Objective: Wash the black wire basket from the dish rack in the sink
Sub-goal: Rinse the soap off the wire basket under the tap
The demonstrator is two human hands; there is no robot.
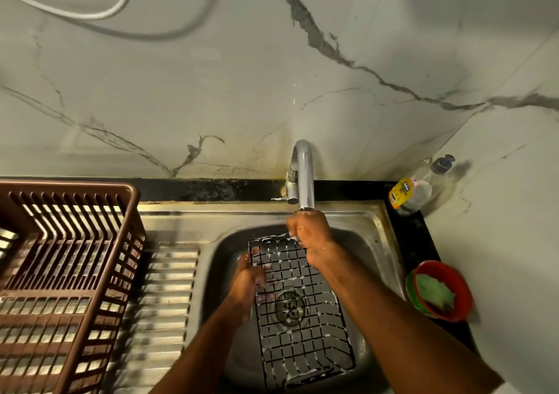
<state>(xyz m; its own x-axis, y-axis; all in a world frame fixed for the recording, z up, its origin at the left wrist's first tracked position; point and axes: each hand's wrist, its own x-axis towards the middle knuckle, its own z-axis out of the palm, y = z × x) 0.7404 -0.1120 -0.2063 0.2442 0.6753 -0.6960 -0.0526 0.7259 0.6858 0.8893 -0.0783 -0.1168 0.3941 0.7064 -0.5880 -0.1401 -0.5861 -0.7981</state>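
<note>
The black wire basket (302, 327) lies over the steel sink (357, 221), streaked with white soap foam, its grid covering the drain. My left hand (248, 278) grips the basket's left edge, fingers hooked through the wires. My right hand (311, 233) is closed on the basket's far top rim, directly under the spout of the chrome tap (304, 175). The brown plastic dish rack (69, 272) stands on the drainboard to the left.
A dish soap bottle (414, 191) leans in the back right corner. A red bowl (441, 290) holding a green scrub pad sits on the right counter. The ribbed drainboard (169, 297) lies between rack and sink. A marble wall rises behind.
</note>
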